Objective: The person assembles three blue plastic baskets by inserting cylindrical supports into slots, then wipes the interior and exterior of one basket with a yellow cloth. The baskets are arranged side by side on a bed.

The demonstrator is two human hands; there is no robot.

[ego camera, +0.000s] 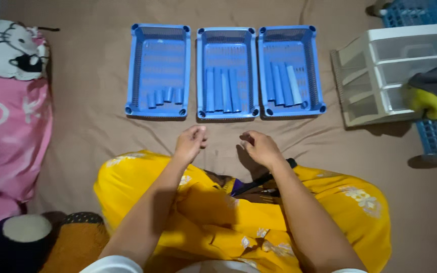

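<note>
Three blue baskets (227,73) of sorted tubes (222,90) lie just beyond the left hand (190,143) and right hand (260,147), fingers curled together, seemingly empty; another reach forward looks likely.

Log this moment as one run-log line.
left hand: loosely curled, empty | right hand: same | three blue baskets: ahead, holding sorted blue pieces

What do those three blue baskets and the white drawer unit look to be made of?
The three blue baskets look like moulded plastic: uniform colour, slotted walls, rounded corner posts, a slight sheen. The white drawer unit also looks plastic, with an opaque frame and cloudy see-through drawer fronts. The grey-blue pieces inside the baskets are matte; their material is hard to tell.
</note>
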